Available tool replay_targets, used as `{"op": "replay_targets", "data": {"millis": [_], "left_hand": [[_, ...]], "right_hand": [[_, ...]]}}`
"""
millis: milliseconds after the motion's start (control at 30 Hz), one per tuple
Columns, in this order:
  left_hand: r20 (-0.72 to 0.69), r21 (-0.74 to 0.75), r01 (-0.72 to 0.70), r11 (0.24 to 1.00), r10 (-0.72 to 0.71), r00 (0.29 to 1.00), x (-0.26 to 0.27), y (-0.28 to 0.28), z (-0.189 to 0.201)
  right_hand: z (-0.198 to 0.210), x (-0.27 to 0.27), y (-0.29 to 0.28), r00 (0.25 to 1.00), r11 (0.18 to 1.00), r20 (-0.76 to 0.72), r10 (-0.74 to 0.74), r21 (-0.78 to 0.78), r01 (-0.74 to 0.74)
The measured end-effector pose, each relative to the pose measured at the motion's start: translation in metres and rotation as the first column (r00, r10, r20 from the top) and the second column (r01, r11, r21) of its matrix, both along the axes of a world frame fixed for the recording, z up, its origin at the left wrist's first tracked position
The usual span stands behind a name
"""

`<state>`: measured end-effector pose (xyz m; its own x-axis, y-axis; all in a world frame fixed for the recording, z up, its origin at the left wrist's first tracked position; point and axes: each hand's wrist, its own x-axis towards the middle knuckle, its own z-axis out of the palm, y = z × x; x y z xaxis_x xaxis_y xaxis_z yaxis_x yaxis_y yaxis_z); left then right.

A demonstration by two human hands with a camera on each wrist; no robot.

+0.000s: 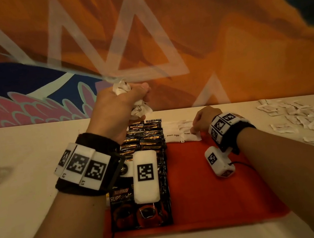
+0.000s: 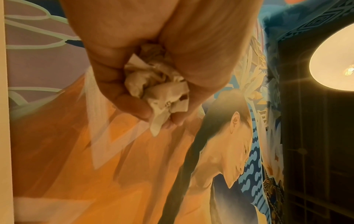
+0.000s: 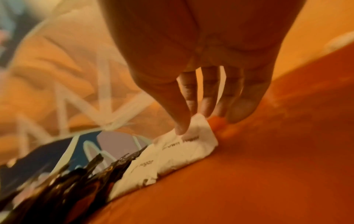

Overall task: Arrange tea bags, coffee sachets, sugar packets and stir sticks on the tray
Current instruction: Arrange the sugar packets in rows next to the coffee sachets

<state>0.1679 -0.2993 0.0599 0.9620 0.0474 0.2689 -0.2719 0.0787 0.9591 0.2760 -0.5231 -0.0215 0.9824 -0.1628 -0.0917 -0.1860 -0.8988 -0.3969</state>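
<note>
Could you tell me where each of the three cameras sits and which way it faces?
Head: on the person's head, looking forward and down at the red tray, coffee sachets, both forearms and hands.
Left wrist: looks along the left hand, raised toward the mural, gripping crumpled packets.
Right wrist: looks along the right hand down at brown sugar packets on the tray.
Shared: head and right wrist both show sugar packets beside the sachets.
</note>
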Motion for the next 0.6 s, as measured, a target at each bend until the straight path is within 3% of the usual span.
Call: {"op": "replay_targets", "data": {"millis": [133, 233, 600], "left_hand": [[0.002, -0.003, 0.000, 1.000, 0.000, 1.000, 0.000, -0.001, 0.000], [-0.001, -0.002, 0.006, 1.000, -0.006, 1.000, -0.001, -0.002, 0.000], [-0.004, 0.008, 0.039, 0.999, -0.039, 0.999, 0.002, 0.000, -0.002]], "right_hand": [[0.009, -0.004, 0.006, 0.991, 0.993, 0.072, 0.117, -0.026, -0.115], [0.006, -0.009, 0.016, 0.974, 0.971, 0.017, 0.224, -0.084, -0.222], [0.014, -0.007, 0.023, 0.962, 0.955, -0.019, 0.271, -0.116, -0.271]]}}
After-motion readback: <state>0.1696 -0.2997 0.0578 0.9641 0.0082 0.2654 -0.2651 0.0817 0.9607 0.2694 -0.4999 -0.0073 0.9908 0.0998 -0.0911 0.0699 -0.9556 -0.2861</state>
